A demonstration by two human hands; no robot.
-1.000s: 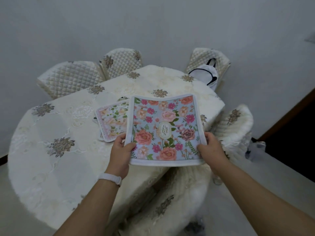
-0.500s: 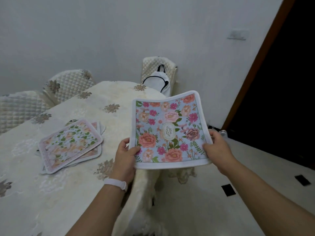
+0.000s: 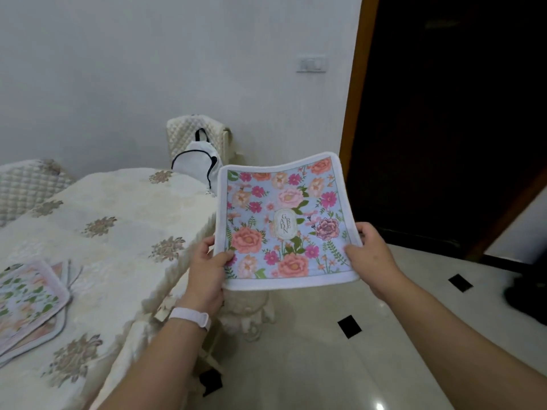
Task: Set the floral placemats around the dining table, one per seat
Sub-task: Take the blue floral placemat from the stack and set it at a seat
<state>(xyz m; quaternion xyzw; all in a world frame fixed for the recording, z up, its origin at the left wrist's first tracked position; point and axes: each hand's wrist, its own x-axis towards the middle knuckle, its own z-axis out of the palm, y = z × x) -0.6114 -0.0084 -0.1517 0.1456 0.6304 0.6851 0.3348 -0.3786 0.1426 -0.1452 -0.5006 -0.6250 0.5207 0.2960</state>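
Note:
I hold a blue floral placemat (image 3: 284,223) with a white border in the air, off the right edge of the dining table (image 3: 118,220). My left hand (image 3: 207,267) grips its lower left edge and my right hand (image 3: 370,255) grips its lower right edge. The mat sags slightly between them. A stack of more floral placemats (image 3: 26,300) lies on the cream embroidered tablecloth at the far left, partly cut off by the frame.
A quilted chair (image 3: 192,134) with a white bag (image 3: 198,161) on it stands at the table's far end. Another quilted chair (image 3: 26,184) is at the left. Right of the table are tiled floor (image 3: 384,321) and a dark doorway (image 3: 444,113).
My view and the held placemat have swung to the right, off the table and toward the doorway. The stack of mats has slid to the left edge of view.

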